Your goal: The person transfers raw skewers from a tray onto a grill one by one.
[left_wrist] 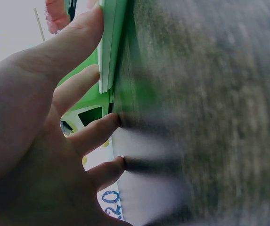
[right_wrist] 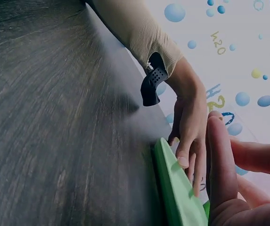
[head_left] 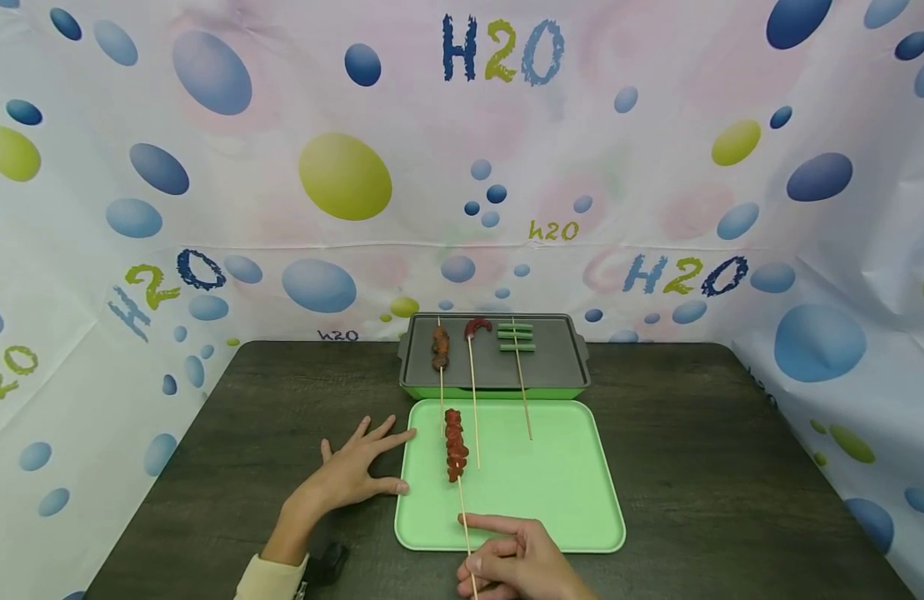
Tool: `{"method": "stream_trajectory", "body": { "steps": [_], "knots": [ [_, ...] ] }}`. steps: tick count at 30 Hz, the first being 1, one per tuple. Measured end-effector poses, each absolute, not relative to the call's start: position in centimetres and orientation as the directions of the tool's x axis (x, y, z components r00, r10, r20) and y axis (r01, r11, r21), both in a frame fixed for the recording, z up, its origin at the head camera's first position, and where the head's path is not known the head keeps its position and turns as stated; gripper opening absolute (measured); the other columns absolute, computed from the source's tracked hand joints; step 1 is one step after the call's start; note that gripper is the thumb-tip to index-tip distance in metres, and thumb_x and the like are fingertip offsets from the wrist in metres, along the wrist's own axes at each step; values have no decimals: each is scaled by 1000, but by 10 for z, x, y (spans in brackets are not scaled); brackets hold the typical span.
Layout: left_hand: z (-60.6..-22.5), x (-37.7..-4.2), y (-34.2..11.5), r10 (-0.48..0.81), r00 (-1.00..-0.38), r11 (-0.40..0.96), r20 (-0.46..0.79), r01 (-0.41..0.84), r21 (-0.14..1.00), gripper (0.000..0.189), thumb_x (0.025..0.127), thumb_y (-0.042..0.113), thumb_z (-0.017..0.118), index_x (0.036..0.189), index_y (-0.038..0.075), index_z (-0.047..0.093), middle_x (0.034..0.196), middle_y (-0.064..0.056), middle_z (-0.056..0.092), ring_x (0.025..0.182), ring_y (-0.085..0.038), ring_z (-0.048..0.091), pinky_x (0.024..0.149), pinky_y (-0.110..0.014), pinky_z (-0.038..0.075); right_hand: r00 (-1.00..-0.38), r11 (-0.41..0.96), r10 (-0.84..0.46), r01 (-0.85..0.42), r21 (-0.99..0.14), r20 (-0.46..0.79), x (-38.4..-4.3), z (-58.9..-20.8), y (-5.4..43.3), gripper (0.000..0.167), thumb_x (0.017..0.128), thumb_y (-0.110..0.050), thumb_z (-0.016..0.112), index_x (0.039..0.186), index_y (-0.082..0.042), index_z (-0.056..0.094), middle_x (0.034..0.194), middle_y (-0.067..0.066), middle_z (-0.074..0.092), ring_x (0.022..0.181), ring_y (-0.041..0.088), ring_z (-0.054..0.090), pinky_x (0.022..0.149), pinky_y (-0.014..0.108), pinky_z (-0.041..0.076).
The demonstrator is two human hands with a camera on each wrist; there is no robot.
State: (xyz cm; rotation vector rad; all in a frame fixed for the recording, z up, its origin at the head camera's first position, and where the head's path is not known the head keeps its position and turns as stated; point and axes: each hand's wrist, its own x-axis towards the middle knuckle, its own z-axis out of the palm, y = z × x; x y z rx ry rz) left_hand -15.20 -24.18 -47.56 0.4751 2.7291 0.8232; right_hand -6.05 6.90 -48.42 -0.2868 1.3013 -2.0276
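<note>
A meat skewer (head_left: 456, 446) with red chunks lies across or just above the light green tray (head_left: 551, 479); whether it touches is unclear. My right hand (head_left: 517, 560) pinches its wooden stick near the lower end, index finger stretched out along the tray's front. On the tray's left side, my left hand (head_left: 351, 473) is spread, thumb and a finger touching the rim. The left wrist view shows this thumb (left_wrist: 80, 35) against the tray edge. In the right wrist view the right fingers (right_wrist: 223, 162) appear, but the stick is hidden.
Behind the tray stands a grey grill pan (head_left: 555, 358) with a green base. On it lie a brown meat skewer (head_left: 441, 346), a curled red skewer (head_left: 476, 327) and a green vegetable skewer (head_left: 516, 337), their sticks reaching over the tray. A dark wooden table (head_left: 679, 467) lies beneath.
</note>
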Motion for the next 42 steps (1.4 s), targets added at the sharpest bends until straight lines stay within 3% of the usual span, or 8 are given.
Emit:
{"method": "stream_trajectory", "body": {
  "steps": [14,24,33,42],
  "knots": [
    [-476,-153,-242,376,-914,790,-149,233,567,82,83,52,81,156,30,49,168,-13,26,153,-51,5,92,-93,-7,-735,-217,-671,325,-921,-102,-63,-458,87,61,102,-3,62,155,11,34,104,16,75,92,20,76,79,37,61],
    [-478,-152,-242,381,-913,780,-144,234,581,83,83,50,82,156,29,48,168,-14,26,153,-51,4,92,-92,-9,-802,-163,-591,224,-961,-86,-76,-451,122,59,102,-2,61,154,10,37,103,15,75,93,23,76,79,41,62],
    [-477,-151,-243,381,-912,774,-150,226,591,83,82,50,82,156,30,49,168,-14,25,153,-51,4,91,-92,-9,-850,-95,-491,271,-958,-191,-90,-446,149,63,99,-7,68,153,9,39,108,21,75,96,25,76,81,40,61],
    [-478,-151,-242,380,-914,771,-143,227,595,82,83,50,82,155,29,49,168,-15,26,153,-52,4,92,-92,-9,-866,-132,-479,236,-963,-146,-117,-452,171,66,100,-6,67,154,13,33,108,19,75,99,25,75,84,40,60]
  ]
}}
